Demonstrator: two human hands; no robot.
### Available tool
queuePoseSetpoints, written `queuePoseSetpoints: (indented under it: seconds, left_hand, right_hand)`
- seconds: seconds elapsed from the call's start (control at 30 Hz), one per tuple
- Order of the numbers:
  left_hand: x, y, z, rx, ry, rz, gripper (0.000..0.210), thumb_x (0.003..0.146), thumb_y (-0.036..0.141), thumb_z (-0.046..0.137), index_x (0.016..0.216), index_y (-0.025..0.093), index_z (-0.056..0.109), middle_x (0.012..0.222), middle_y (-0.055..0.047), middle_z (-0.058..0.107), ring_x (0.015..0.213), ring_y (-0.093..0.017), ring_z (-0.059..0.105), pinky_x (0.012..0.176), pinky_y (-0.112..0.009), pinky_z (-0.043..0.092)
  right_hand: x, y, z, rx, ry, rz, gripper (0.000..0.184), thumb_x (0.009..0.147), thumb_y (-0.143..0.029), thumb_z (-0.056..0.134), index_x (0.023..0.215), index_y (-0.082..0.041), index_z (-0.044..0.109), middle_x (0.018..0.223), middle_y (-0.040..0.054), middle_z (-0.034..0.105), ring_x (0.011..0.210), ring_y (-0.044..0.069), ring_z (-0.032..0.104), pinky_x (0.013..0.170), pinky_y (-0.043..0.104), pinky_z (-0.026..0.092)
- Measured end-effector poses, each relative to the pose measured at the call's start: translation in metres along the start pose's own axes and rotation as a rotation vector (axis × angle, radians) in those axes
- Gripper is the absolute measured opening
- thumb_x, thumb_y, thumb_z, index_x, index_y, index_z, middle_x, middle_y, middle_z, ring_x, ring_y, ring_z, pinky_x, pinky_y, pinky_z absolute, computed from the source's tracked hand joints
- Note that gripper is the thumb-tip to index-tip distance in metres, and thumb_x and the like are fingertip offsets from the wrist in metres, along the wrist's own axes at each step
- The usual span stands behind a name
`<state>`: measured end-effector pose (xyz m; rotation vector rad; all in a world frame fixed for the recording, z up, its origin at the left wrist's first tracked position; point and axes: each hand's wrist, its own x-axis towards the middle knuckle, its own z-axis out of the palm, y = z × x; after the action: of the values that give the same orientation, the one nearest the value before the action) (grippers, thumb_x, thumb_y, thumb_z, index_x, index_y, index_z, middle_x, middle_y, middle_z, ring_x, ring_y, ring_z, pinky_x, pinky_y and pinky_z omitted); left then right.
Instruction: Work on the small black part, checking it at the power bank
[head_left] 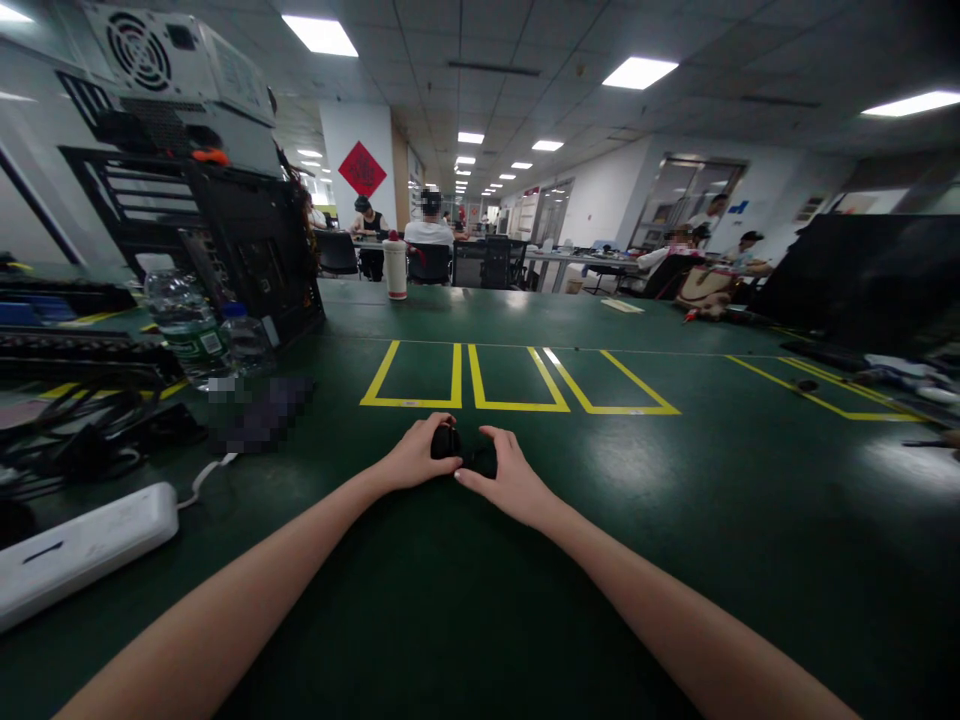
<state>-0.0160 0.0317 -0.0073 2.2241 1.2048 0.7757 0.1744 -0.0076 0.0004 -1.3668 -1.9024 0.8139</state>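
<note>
My left hand is wrapped round a small black object with a rounded edge; its kind is too dark to tell. Facing it, my right hand curves its thumb and fingers round a second dark patch, which blends with the table and cannot be made out clearly. The two thumbs almost meet. Both hands are low over the dark green table, just in front of the yellow tape outlines.
At left stand a computer case with a power supply on top, a water bottle, tangled cables and a white power strip. A white cup stands at the back. A black monitor is at right; people sit beyond.
</note>
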Motion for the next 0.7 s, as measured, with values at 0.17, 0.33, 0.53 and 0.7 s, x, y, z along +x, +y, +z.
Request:
queuePoseSetpoints:
  seconds: [0.17, 0.33, 0.53, 0.7]
  left_hand:
    - [-0.002, 0.003, -0.002, -0.031, -0.004, -0.022, 0.062, 0.068, 0.043, 0.064, 0.119, 0.020, 0.038, 0.112, -0.010, 0.050, 0.103, -0.026, 0.050, 0.082, -0.044, 0.044]
    - [-0.002, 0.005, -0.003, -0.016, -0.001, -0.031, 0.058, 0.068, 0.042, 0.064, 0.116, 0.020, 0.040, 0.111, -0.010, 0.051, 0.102, -0.027, 0.050, 0.084, -0.045, 0.043]
    - [-0.035, 0.013, -0.016, -0.042, -0.119, -0.025, 0.059, 0.071, 0.038, 0.062, 0.120, 0.023, 0.034, 0.117, -0.009, 0.046, 0.108, -0.026, 0.047, 0.088, -0.045, 0.041]
    - [-0.114, 0.015, -0.046, -0.035, -0.167, -0.073, 0.060, 0.073, 0.034, 0.062, 0.123, 0.027, 0.030, 0.120, -0.005, 0.047, 0.113, -0.023, 0.046, 0.098, -0.041, 0.034]
  right_hand:
    - [-0.009, 0.006, -0.010, -0.081, -0.037, 0.034, 0.080, 0.053, -0.050, 0.070, 0.121, -0.020, 0.040, 0.127, 0.0116, 0.035, 0.121, 0.034, 0.030, 0.099, 0.054, 0.026]
    - [-0.009, 0.007, -0.010, -0.201, 0.088, -0.007, 0.035, 0.067, -0.032, 0.064, 0.099, -0.020, 0.056, 0.106, 0.0098, 0.049, 0.104, 0.030, 0.044, 0.090, 0.051, 0.035]
    - [-0.016, -0.016, -0.001, -0.293, -0.027, -0.102, 0.032, 0.068, -0.029, 0.064, 0.097, -0.018, 0.055, 0.100, 0.0085, 0.051, 0.094, 0.026, 0.048, 0.080, 0.046, 0.043]
    - [-0.042, -0.068, 0.037, -0.493, -0.282, -0.401, 0.038, 0.070, -0.033, 0.064, 0.099, -0.009, 0.055, 0.095, 0.0133, 0.056, 0.086, 0.026, 0.053, 0.074, 0.041, 0.048]
